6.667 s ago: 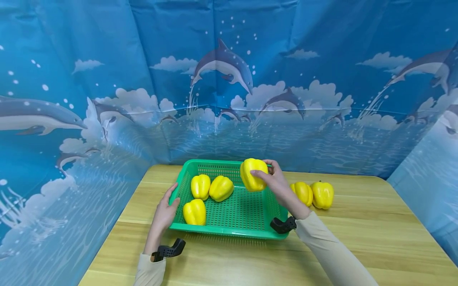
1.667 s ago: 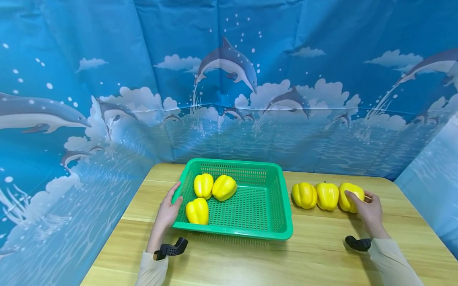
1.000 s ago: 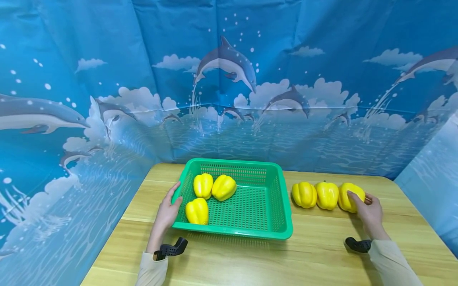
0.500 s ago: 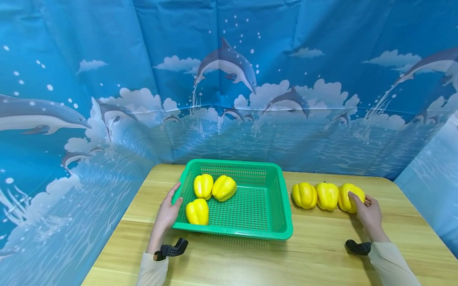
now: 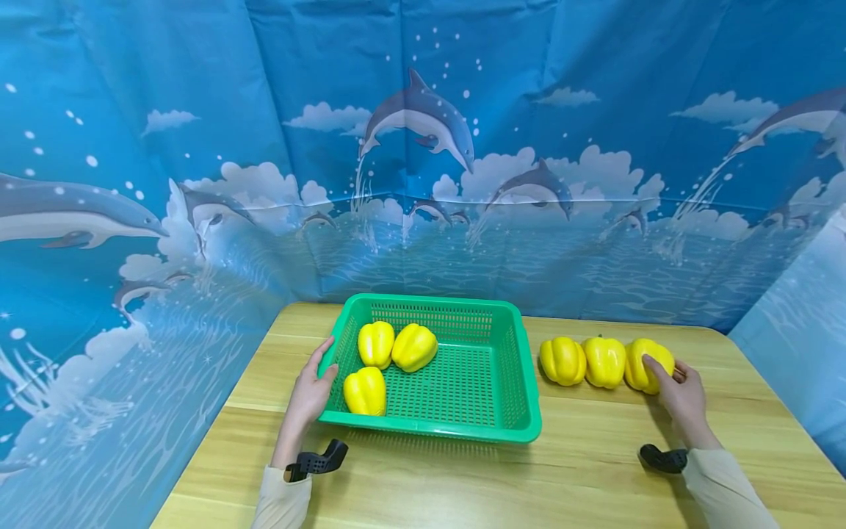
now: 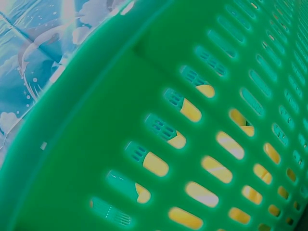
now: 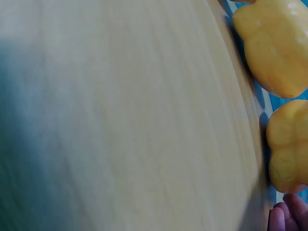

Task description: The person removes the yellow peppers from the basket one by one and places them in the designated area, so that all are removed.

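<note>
My left hand [image 5: 309, 391] rests against the left rim of a green perforated basket [image 5: 429, 428], fingers straight along it and thumb at the edge. Inside lie three yellow bell peppers: one at the back left [image 5: 375, 345], another [image 5: 414, 347] beside it, the third at the front left [image 5: 365, 391]. On the table, my right hand [image 5: 684, 397] holds a yellow bell pepper [image 5: 641, 371], thumb in front and fingers behind. It ends a row with a middle pepper [image 5: 604, 363] and a left pepper [image 5: 563, 361]. Fingertips [image 7: 276, 219] show beside a pepper [image 7: 288, 149] in the right wrist view.
The wooden table [image 5: 463, 492] extends in front of the basket and to both sides. A blue dolphin-print curtain [image 5: 423, 220] hangs right behind its back edge. Through the slots of the basket wall [image 6: 72, 159], yellow shows in the left wrist view.
Since the oldest frame, my right hand has carried the pepper from above the basket to the right end of the table row. Over the last second almost nothing has moved.
</note>
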Available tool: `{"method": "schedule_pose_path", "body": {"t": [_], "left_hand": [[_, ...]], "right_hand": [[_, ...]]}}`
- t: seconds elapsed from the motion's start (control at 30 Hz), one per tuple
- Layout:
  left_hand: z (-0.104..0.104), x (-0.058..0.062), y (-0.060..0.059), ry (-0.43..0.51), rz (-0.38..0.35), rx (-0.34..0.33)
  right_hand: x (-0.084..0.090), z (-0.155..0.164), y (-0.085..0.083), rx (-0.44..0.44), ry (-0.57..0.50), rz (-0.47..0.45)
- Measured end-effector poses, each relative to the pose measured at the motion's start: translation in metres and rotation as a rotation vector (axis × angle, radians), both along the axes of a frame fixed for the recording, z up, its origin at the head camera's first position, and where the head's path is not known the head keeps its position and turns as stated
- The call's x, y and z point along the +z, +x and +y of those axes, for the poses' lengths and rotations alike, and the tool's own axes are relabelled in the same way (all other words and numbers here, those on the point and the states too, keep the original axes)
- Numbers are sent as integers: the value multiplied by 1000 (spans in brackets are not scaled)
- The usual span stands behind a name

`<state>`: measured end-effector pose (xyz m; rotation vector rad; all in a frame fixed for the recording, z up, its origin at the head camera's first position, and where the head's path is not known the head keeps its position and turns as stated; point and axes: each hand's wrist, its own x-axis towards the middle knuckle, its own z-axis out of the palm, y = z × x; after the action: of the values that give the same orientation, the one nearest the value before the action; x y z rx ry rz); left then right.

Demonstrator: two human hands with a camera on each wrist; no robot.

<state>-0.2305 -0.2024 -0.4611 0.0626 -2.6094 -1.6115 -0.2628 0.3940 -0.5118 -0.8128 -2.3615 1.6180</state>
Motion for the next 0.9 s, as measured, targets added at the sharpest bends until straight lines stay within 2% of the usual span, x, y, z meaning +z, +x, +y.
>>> {"method": "schedule_pose_path", "body": {"t": [0.33,0.53,0.6,0.8,0.9], "left_hand": [[0,0,0,14,-6,5],[0,1,0,13,-15,6],[0,1,0,14,-16,4],[0,0,0,17,-12,4],[0,0,0,17,-12,6]], "right_hand": [[3,1,5,-17,-7,33],[12,-5,11,-136,16,98],[10,-2,8,-182,28,131],[-9,14,-13,-268,24,277],[5,-3,-11,-278,5,366]]}}
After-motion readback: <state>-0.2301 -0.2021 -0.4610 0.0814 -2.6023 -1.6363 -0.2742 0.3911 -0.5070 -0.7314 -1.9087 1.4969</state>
